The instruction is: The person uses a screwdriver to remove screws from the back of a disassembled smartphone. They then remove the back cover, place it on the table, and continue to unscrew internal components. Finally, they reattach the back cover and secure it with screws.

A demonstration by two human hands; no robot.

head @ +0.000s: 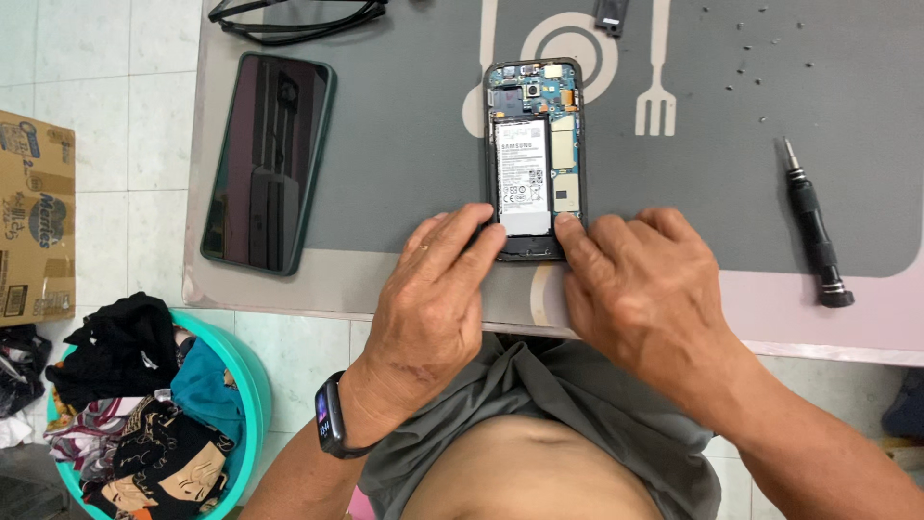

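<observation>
An opened smartphone (534,125) lies back-side up on a grey mat (404,164), its white battery and blue circuit board exposed. My left hand (433,299) rests at the phone's lower left corner, fingertips touching its bottom edge. My right hand (640,284) sits at the lower right corner, index fingertip pressed on the bottom of the phone beside the battery. Both hands pinch the phone's lower end between them. A black band is on my left wrist.
A second phone with a dark screen (268,162) lies at the mat's left. A black screwdriver (814,223) lies at the right, several tiny screws (760,58) above it. Black cables (294,19) sit top left. A teal basket of clothes (154,414) and a cardboard box (37,217) stand on the floor.
</observation>
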